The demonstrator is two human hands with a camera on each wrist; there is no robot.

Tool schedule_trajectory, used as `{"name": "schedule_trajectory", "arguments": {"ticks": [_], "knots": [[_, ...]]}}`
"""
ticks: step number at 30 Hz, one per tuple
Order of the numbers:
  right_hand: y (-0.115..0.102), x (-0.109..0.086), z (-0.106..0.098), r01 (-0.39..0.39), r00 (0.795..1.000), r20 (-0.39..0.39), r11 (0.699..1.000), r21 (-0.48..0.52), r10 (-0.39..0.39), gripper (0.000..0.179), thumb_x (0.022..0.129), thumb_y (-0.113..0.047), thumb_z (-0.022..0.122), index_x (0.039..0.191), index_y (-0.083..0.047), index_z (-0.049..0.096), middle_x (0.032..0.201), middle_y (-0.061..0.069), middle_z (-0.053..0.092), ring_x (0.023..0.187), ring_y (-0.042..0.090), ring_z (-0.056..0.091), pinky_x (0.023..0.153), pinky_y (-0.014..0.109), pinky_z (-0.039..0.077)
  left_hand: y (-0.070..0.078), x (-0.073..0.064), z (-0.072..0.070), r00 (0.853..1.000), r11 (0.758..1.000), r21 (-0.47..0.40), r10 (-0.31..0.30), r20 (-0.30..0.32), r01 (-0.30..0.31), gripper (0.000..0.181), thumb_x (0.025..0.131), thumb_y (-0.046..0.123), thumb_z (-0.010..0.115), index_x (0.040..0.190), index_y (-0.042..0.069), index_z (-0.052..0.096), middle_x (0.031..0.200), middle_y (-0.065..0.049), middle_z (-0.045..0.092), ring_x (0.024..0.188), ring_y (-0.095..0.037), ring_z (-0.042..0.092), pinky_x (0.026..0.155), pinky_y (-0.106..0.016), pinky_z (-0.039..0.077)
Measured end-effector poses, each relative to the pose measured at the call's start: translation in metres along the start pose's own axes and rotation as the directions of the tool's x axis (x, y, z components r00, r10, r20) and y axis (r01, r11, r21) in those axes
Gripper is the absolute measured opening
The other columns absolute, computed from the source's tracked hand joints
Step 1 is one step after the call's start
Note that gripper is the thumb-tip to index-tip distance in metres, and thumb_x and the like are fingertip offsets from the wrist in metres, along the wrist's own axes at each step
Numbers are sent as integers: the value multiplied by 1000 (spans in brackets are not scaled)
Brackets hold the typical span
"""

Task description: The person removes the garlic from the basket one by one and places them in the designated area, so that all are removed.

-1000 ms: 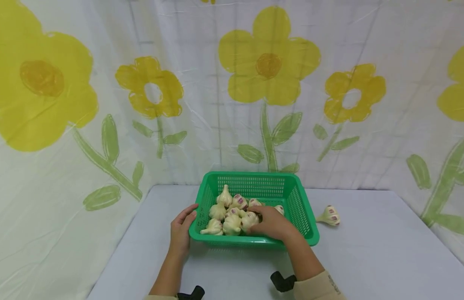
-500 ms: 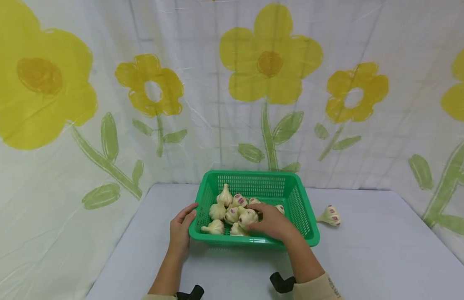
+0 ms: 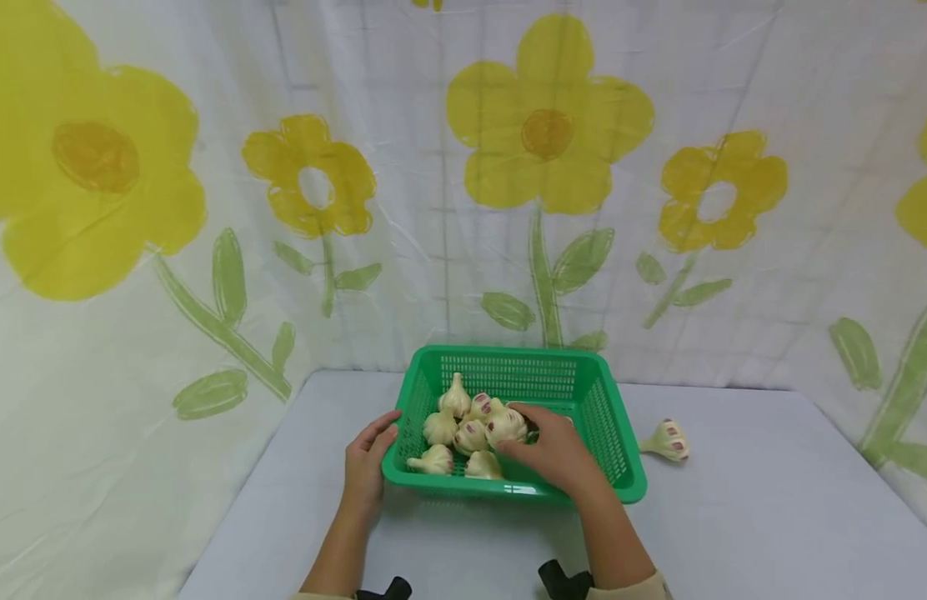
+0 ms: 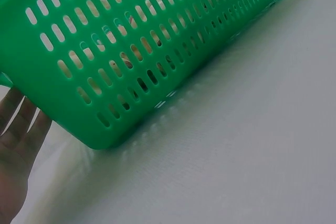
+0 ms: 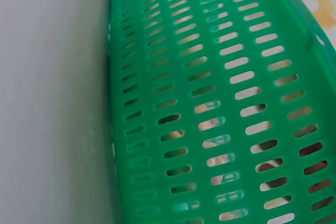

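A green plastic basket [image 3: 508, 490] holds several garlic bulbs [image 3: 439, 427], heaped mostly toward its left side. My right hand [image 3: 553, 446] reaches over the front rim and holds one garlic bulb [image 3: 506, 426] between thumb and fingers, above the others. The bulbs under that hand are partly hidden. Against the basket's left side rests my left hand [image 3: 368, 462], its fingers [image 4: 34, 132] extended along the outer wall in the left wrist view. In the right wrist view the perforated basket wall [image 5: 210, 98] fills most of the picture, and my right hand is hidden behind it.
A single garlic bulb [image 3: 668, 441] lies on the white tabletop [image 3: 734, 508] to the right of the basket. Behind the table hangs a white curtain [image 3: 403, 192] printed with yellow flowers. Black camera mounts [image 3: 561, 580] sit at my wrists.
Bulbs near the basket's front have shifted. The bulb in my right hand has moved slightly farther from the front rim. My left hand stays at the basket's side.
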State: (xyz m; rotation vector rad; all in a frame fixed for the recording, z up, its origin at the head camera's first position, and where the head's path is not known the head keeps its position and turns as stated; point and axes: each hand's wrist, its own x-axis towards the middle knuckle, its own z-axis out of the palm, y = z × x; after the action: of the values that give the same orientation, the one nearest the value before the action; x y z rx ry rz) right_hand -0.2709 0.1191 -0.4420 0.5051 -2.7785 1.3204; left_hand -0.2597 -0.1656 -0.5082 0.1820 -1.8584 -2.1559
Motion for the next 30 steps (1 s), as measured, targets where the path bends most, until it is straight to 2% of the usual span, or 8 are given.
{"name": "schedule_trajectory", "arguments": {"ticks": [4, 10, 13, 20, 26, 30], "knots": [[-1, -4, -2, 12, 994, -112, 1000, 0, -12, 69, 82, -48, 77, 140, -16, 56, 130, 3, 64, 107, 22, 63, 85, 41, 55, -2, -1, 1, 1000, 1000, -11, -19, 3, 19, 31, 97, 22, 62, 125, 10, 67, 134, -3, 61, 122, -6, 53, 92, -17, 48], [-3, -9, -4, 33, 963, -268, 999, -1, -32, 70, 79, -53, 77, 136, -16, 60, 119, 1, 69, 100, 17, 66, 84, 40, 56, -1, -1, 2, 1000, 1000, 8, -12, 21, 11, 34, 98, 24, 61, 128, 10, 65, 138, -5, 58, 124, -7, 51, 94, -17, 47], [-5, -10, -5, 46, 955, -294, 999, -7, -46, 69, 78, -51, 78, 135, -16, 61, 121, 2, 69, 101, 17, 67, 84, 41, 57, 1, -1, 1, 1000, 1000, 18, -1, 19, 1, 34, 98, 24, 61, 128, 10, 65, 138, -5, 58, 124, -6, 50, 94, -16, 46], [-2, -15, -16, 52, 955, -292, 999, -5, -52, 69, 77, -45, 81, 135, -14, 61, 123, 6, 68, 105, 20, 67, 84, 43, 57, 1, -3, 1, 1000, 1000, 5, 1, 7, -1, 33, 98, 22, 61, 128, 9, 66, 137, -5, 59, 123, -6, 52, 93, -17, 48], [10, -21, -38, 99, 933, -350, 995, 9, -89, 66, 78, -39, 81, 135, -11, 61, 120, 9, 70, 105, 26, 68, 85, 48, 56, 2, -2, 1, 1000, 1000, -3, 1, 5, -1, 31, 98, 21, 61, 127, 12, 67, 138, -4, 59, 123, -6, 52, 93, -17, 48], [23, -23, -53, 72, 911, -408, 997, 15, -60, 67, 83, -41, 78, 139, -12, 56, 121, 8, 68, 109, 26, 66, 88, 48, 55, 1, -2, 2, 1000, 1000, -6, -4, 4, 4, 32, 98, 21, 61, 128, 11, 66, 137, -4, 59, 122, -6, 53, 92, -18, 48]]}}
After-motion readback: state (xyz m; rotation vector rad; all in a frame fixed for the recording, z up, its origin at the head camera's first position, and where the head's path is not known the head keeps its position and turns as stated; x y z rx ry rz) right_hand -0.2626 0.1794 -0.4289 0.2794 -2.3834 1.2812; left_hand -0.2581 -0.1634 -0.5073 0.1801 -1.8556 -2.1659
